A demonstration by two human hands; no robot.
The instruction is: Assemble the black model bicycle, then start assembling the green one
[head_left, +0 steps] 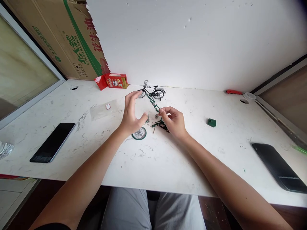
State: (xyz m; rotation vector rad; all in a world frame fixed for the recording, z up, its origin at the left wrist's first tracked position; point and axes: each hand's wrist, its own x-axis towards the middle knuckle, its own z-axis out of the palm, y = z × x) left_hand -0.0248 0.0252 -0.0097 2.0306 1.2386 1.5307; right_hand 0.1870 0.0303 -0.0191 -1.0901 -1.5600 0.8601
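Note:
My right hand [174, 121] pinches the lower end of a thin green model bicycle frame part [151, 99] between thumb and fingers. The part slants up and left in front of a finished black model bicycle [157, 92]. Fingers and thumb wide apart, my left hand [132, 111] hovers left of the green part; whether a fingertip touches its upper end I cannot tell. Below the left hand lies a small spoked wheel [139, 133] with a green rim. Dark frame pieces [161, 124], partly hidden by my right hand, and several tiny parts lie between the hands.
A black phone [53, 142] lies at left, near a clear plastic bag [105, 110]. Red packaging [117, 80] stands at the back. To the right are a small green block [211, 122], a dark oblong case [279, 167] and a red tool [234, 92] by the wall.

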